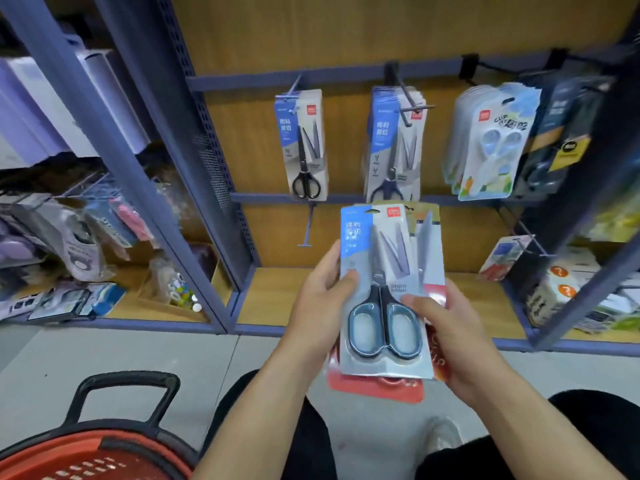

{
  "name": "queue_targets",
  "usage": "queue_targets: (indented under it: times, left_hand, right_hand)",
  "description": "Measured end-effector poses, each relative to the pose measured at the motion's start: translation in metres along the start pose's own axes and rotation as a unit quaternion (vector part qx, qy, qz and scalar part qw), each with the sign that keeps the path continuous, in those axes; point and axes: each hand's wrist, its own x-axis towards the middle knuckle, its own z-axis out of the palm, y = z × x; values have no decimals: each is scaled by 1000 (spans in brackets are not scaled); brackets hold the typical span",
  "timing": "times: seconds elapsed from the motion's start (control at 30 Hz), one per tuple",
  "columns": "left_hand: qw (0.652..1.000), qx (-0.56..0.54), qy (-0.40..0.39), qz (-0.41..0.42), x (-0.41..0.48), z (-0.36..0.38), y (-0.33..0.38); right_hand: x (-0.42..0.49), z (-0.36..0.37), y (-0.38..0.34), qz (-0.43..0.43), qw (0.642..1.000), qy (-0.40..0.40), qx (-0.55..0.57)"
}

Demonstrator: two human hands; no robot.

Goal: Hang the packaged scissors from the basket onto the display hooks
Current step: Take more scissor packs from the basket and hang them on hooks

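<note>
Both hands hold a small stack of packaged scissors (381, 289) in front of the shelf. The top pack has a blue and grey card and black scissors with blue-grey handles; red and orange packs (377, 388) lie under it. My left hand (320, 299) grips the stack's left edge, thumb on the front. My right hand (450, 327) grips the right side from beneath, thumb on the scissor handle. Above, packs of scissors hang on display hooks (405, 98) at left (306, 143), middle (394, 147) and right (491, 140). An empty hook (309, 225) sticks out just above the stack. The red basket (86, 455) stands at bottom left.
Blue metal shelf uprights (207, 168) frame the wooden back panel. To the left, a neighbouring bay holds mixed stationery (76, 244). More goods crowd the right side (571, 292). A wooden bottom shelf (277, 296) lies behind my hands; grey floor and my dark-clad knees are below.
</note>
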Motion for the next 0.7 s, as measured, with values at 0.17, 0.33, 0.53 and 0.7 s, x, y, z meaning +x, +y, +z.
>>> queue_targets:
  times: [0.17, 0.33, 0.53, 0.7]
  left_hand:
    - [988, -98, 41, -112, 19, 26, -15]
    - [993, -22, 98, -57, 47, 28, -22]
    - [993, 3, 120, 1, 69, 36, -30]
    - [990, -21, 135, 36, 72, 38, -39]
  right_hand:
    - [24, -8, -7, 17, 999, 15, 27]
    - [47, -16, -16, 55, 996, -39, -64]
    - [60, -9, 1, -22, 995, -7, -94]
    - [65, -8, 12, -97, 988, 52, -113]
